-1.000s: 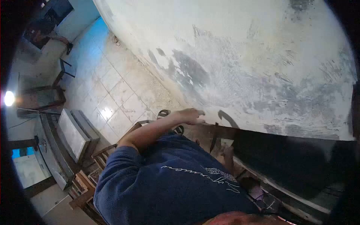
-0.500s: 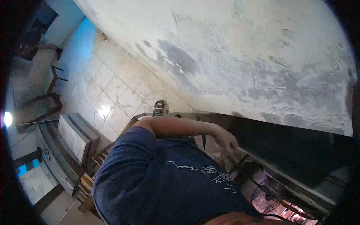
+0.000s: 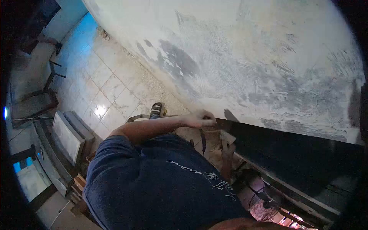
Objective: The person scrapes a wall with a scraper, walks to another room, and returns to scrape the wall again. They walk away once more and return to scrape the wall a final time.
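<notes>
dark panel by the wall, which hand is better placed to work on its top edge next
Probably the left. The left hand is clenched right at the dark panel's top edge, arm outstretched. The right hand sits lower, in shadow, beside a pale scrap.

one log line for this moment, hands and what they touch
left hand: fisted at top edge of dark panel | right hand: low by panel, grip unclear | wall behind | fan below

I see a pale tiled floor point(image 3: 111, 90), gritty along the foot of the stained wall point(image 3: 245, 61). A sandalled foot point(image 3: 156, 110) stands on it, and flat framed panels point(image 3: 67, 136) lie stacked at its left edge.
</notes>
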Demonstrator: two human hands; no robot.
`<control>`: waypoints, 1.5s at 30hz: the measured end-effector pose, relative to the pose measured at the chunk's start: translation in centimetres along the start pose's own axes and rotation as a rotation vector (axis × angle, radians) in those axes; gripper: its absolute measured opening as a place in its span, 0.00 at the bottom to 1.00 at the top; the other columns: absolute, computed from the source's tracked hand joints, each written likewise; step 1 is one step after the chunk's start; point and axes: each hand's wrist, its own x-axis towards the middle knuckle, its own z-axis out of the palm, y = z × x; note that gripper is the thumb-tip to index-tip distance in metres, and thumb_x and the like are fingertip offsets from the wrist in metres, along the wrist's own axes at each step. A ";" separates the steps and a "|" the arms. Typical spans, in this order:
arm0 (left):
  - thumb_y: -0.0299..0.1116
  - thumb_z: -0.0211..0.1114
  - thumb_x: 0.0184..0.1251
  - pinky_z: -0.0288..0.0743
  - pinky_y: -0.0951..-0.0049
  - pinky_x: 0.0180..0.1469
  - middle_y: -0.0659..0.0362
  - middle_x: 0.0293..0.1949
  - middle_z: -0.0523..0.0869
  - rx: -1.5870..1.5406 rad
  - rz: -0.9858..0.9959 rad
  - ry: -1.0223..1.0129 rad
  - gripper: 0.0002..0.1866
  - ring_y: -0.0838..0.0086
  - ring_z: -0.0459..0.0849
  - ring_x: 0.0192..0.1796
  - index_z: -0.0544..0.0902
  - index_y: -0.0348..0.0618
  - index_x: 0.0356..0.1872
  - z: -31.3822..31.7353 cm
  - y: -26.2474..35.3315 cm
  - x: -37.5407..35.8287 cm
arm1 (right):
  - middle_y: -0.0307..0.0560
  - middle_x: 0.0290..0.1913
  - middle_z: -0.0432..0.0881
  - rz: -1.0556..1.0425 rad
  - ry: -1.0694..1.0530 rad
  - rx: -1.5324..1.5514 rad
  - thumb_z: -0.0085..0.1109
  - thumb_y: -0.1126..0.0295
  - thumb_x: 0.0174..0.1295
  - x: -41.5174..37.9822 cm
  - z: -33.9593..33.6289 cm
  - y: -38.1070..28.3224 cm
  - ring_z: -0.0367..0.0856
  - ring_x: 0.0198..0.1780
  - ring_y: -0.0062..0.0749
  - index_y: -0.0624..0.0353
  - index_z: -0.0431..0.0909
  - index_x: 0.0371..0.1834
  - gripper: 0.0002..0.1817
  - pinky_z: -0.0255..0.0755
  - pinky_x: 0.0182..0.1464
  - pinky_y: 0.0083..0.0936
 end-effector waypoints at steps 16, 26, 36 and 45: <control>0.37 0.52 0.73 0.76 0.75 0.38 0.60 0.33 0.81 -1.232 0.468 0.530 0.12 0.76 0.80 0.35 0.77 0.40 0.36 -11.7 8.7 0.6 | 0.40 0.25 0.80 -0.662 0.123 -0.279 0.55 0.67 0.65 11.4 17.2 -29.2 0.76 0.23 0.19 0.68 0.80 0.38 0.13 0.68 0.23 0.22; 0.44 0.49 0.74 0.74 0.78 0.31 0.62 0.28 0.81 -1.260 0.323 0.540 0.18 0.80 0.78 0.29 0.77 0.41 0.33 -16.5 9.0 0.1 | 0.53 0.35 0.85 -0.821 0.354 -0.328 0.55 0.68 0.65 13.2 23.7 -31.3 0.84 0.37 0.33 0.73 0.80 0.40 0.14 0.73 0.39 0.27; 0.45 0.48 0.75 0.72 0.79 0.30 0.64 0.26 0.79 -1.203 0.206 0.529 0.19 0.83 0.76 0.27 0.77 0.43 0.30 -18.7 10.4 -0.8 | 0.49 0.37 0.84 -0.816 0.369 -0.204 0.54 0.72 0.65 14.3 24.9 -31.7 0.81 0.37 0.27 0.74 0.79 0.41 0.12 0.73 0.42 0.24; 0.45 0.49 0.74 0.69 0.82 0.27 0.66 0.24 0.79 -1.180 0.140 0.382 0.19 0.84 0.74 0.25 0.78 0.44 0.28 -18.9 8.5 -1.0 | 0.45 0.37 0.83 -0.796 0.457 -0.068 0.53 0.73 0.65 13.7 25.5 -30.0 0.80 0.37 0.23 0.75 0.78 0.41 0.12 0.72 0.36 0.21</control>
